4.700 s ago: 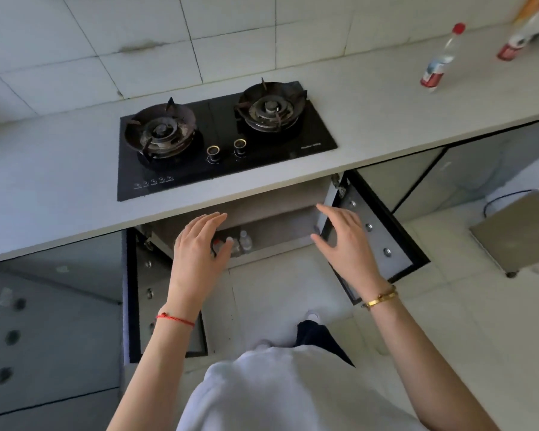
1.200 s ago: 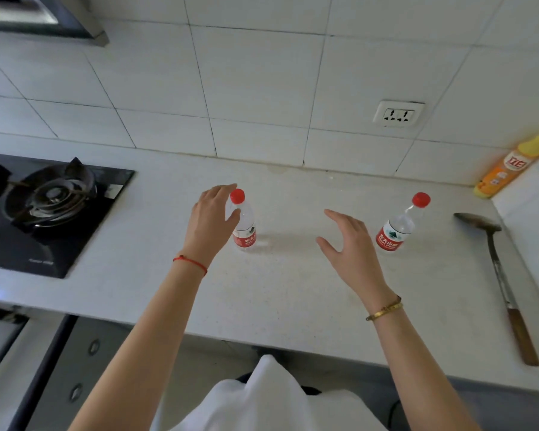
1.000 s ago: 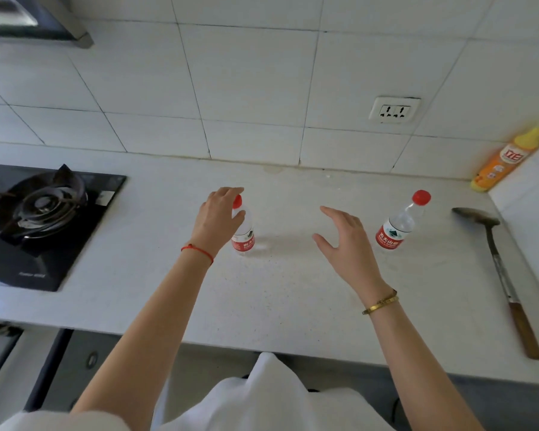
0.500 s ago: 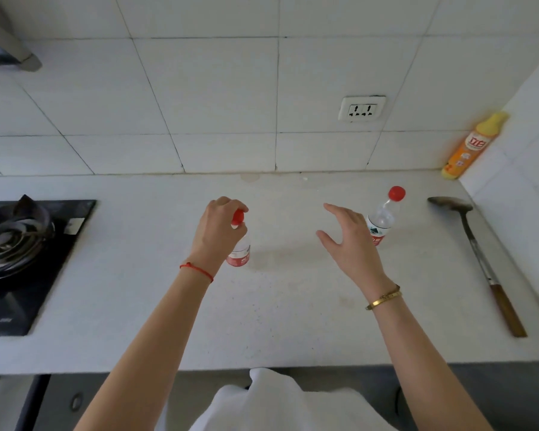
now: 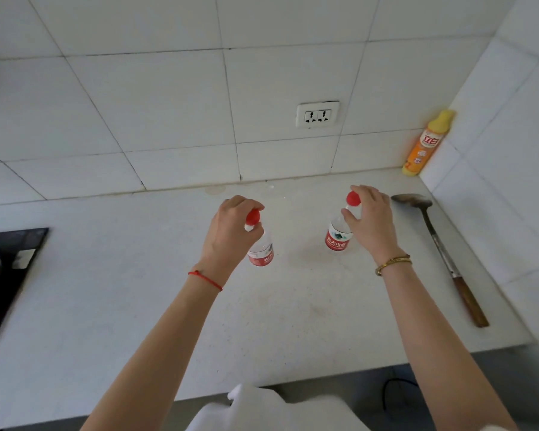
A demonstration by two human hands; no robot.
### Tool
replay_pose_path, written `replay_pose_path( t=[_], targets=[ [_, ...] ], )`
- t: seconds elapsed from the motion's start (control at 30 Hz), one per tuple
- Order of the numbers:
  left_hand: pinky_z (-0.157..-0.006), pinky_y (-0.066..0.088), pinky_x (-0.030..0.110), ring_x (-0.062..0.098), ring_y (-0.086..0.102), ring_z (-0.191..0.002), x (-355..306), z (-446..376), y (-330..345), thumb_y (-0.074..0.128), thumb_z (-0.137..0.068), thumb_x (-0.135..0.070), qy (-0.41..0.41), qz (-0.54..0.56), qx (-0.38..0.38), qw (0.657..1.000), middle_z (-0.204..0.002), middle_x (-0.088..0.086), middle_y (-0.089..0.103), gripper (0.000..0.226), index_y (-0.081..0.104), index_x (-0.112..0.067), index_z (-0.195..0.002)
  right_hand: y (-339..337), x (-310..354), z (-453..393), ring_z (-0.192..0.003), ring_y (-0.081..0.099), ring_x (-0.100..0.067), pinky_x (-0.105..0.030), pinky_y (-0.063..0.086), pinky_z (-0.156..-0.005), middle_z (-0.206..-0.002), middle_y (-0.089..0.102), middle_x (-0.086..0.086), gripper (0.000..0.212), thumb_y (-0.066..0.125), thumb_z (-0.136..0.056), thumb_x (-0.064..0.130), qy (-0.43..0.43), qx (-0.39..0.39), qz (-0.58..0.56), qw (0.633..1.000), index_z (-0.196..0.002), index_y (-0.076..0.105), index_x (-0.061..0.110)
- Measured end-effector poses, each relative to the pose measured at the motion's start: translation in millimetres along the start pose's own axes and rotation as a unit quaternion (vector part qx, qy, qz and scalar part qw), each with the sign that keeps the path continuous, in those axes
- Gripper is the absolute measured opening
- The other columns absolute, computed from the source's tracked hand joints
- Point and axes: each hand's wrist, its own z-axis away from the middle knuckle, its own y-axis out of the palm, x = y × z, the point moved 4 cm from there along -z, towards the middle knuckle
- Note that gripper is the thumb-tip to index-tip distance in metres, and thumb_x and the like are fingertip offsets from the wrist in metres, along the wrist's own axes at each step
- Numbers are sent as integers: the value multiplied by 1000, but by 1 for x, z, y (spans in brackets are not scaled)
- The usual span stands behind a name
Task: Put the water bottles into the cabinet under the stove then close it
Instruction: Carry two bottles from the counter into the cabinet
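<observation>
Both arms reach forward from the near edge of the countertop [image 5: 137, 290], forearms bare, converging slightly toward the back wall.

Left hand [image 5: 231, 231]: back of hand up, wrist bent a little downward, red string bracelet [image 5: 204, 279] on the wrist. Fingers curled around the neck and shoulder of the left water bottle [image 5: 261, 255], just below its red cap, which shows between thumb and forefinger. Grip closed on the bottle. Bottle upright, clear body with a red label at the bottom, standing near the middle of the countertop; whether its base touches the surface or is just lifted, cannot tell.

Right hand [image 5: 371, 219]: back of hand up, gold bangle [image 5: 392, 264] on the wrist. Fingers arched over the top of the right water bottle [image 5: 336, 237], thumb on the neck below the red cap, other fingers wrapped behind it. Grip closed on the bottle. Bottle upright with a slight lean, red label low on the body, set a bit farther toward the back edge than the left one. The two bottles are apart, a clear strip of countertop between them.

Toward the right edge a metal ladle [image 5: 439, 247] with a wooden handle lies flat, bowl pointing to the back. An orange detergent bottle [image 5: 423, 147] with a yellow cap stands in the back right corner. A black stove [image 5: 3, 275] edge shows at the left edge. A wall socket [image 5: 317, 115] sits in the tiles above.
</observation>
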Motion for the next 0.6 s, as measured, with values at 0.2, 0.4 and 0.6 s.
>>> replay_pose_path(
  t=[0.2,0.4,0.6],
  targets=[
    [-77,52,32,21,59,-86,-11,-2,12,68,-76,-3,2,-4,8,1000,-101,1,66,30,69,-13,-104,5,-4,-3,-107,49,-30,-35,44,-86,-121,52,-10,37,64,-86,10,10,7,-14,1000,-119,49,13],
    [-79,50,29,20,58,-92,-12,7,12,67,-77,-3,-6,-12,2,1000,-101,1,67,29,70,-13,-105,6,1,0,-100,51,-30,-37,46,-81,-112,56,-10,32,63,-85,6,3,13,-28,1000,-112,46,12],
    [-79,51,30,20,58,-91,-8,25,4,67,-77,-1,-19,-19,-4,1000,-101,3,67,32,70,-11,-107,10,6,18,-95,56,-30,-28,43,-79,-108,55,-11,22,67,-81,4,1,8,-68,998,-102,59,7]
  ],
)
